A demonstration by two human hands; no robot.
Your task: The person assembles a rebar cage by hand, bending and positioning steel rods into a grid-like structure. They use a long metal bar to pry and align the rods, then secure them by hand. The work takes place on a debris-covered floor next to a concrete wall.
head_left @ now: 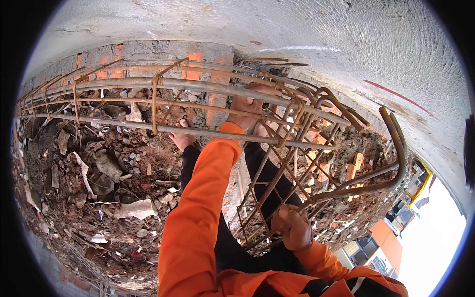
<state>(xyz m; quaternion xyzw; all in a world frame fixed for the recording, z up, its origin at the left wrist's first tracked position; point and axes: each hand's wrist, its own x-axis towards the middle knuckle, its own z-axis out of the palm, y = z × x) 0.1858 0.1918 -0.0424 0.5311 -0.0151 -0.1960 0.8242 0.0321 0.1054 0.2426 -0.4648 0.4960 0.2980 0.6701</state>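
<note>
A long cage of rusty steel rebar (198, 86), tied with square stirrups (154, 101), stretches from the far left to the middle. At its right end a second rebar cage (269, 185) meets it, running down toward me. My left hand (245, 107) reaches in among the long cage's bars near this joint, its fingers curled round a bar and partly hidden by the steel. Lower down, my right hand (293, 226) is closed in a fist on a bar of the second cage. Thick hooked rebar ends (396, 173) stick out to the right.
A rough grey plastered wall (297, 29) curves overhead, above a course of orange brick and mortar (195, 62). Loose soil and rubble (109, 173) cover the ground at left. Broken bricks (352, 171) lie at right. My bare foot (183, 136) stands below the long cage.
</note>
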